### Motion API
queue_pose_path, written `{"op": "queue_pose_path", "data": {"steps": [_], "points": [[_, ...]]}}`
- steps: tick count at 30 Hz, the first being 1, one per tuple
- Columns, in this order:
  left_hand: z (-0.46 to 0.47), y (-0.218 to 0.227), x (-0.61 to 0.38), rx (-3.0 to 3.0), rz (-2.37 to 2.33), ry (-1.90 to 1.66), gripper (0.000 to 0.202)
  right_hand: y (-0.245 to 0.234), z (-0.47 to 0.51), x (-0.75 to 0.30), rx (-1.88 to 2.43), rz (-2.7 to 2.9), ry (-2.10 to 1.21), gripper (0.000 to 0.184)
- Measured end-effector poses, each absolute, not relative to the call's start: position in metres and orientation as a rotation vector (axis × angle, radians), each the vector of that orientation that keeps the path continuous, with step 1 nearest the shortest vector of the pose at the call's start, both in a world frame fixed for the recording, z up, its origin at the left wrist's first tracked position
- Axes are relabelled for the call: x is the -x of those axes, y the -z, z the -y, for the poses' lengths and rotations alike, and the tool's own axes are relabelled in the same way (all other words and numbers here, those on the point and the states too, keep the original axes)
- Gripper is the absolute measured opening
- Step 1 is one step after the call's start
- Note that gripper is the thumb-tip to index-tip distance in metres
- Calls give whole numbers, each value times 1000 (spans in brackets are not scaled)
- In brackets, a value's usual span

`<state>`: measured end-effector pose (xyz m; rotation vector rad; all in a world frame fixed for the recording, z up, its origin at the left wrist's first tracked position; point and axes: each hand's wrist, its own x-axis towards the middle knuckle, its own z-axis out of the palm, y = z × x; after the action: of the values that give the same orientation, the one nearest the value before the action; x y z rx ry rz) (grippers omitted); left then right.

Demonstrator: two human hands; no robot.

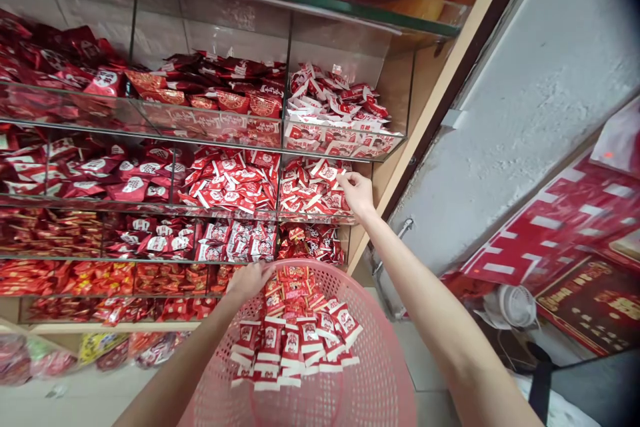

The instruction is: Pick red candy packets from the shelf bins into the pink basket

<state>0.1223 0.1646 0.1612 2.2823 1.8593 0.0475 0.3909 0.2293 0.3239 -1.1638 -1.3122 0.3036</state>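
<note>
My right hand (pixel 358 193) reaches into a shelf compartment of red and white wrapped candies (pixel 305 190). Its thumb and finger pinch one wrapped candy (pixel 326 172) by the edge, just above the pile. Lower down, my left hand (pixel 249 281) grips the far rim of a pink plastic basket (pixel 380 340), its fingers curled over the edge. Inside the basket, red candy packets with white ends (pixel 293 347) lie in overlapping rows. Smaller red and gold packets (pixel 294 280) are grouped behind them, near the rim.
Glass-fronted shelves hold many compartments of red sweets (pixel 230 180). A wooden side panel (pixel 425 113) and a grey wall (pixel 540 80) bound them on the right. Bagged goods (pixel 100 350) lie on the floor at left. Red boxes (pixel 590 300) stand at right.
</note>
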Motion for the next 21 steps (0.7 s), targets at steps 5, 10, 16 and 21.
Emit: {"op": "queue_pose_path", "data": {"steps": [5,10,16,21], "points": [[-166,-160,-122,-2275,-1872,-33,63,-323,-205,-393,1044,1419,-158,24],[-167,-159,-122,-2294,-1863,-24,63,-312,-147,-398,1009,1499,-101,22],[-166,-158,-122,-2303,-1855,-26,63,-261,-105,-420,1128,1980,-554,24],[-166,-157,-122,-2319,-1853,-39,60,-212,-112,-439,1243,2476,-583,22]]}}
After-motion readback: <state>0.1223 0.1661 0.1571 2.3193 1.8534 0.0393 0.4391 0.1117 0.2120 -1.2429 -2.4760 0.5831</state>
